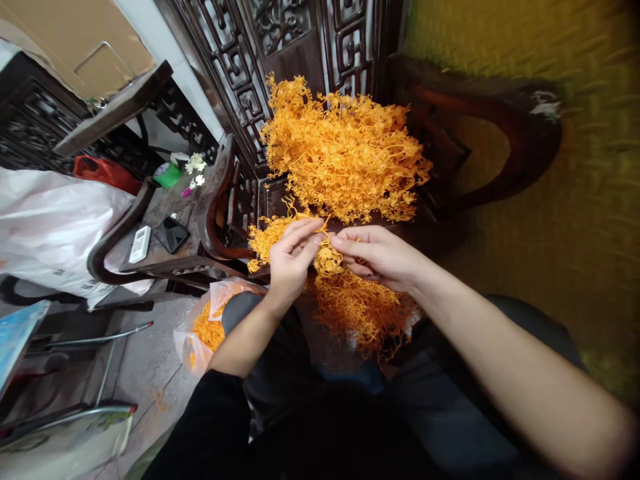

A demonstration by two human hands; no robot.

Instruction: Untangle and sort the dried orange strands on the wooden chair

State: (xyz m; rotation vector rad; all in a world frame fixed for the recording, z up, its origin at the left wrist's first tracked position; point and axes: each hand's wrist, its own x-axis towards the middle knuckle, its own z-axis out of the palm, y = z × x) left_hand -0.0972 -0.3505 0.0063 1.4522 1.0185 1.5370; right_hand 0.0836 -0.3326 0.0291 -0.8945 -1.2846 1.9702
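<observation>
My left hand [294, 257] and my right hand [373, 255] meet over the front of a dark carved wooden chair. Between them is an orange branching piece [329, 257], thin-stemmed with small flower-like tips, apparently plastic. The fingertips of my left hand pinch its upper stem. My right thumb and forefinger are closed on its right side. A large heap of similar orange pieces [345, 157] lies on the seat against the carved back. Left of my left hand is a smaller orange pile [267, 239]. More tangled orange stems [363, 307] lie below my hands, between my knees.
At left, a side table [155, 200] carries a black phone [171, 235], a white device [140, 244] and a green container [167, 175]. A plastic bag [220, 293] with orange pieces stands by my left knee. The chair's curved armrest [535, 133] juts out at right.
</observation>
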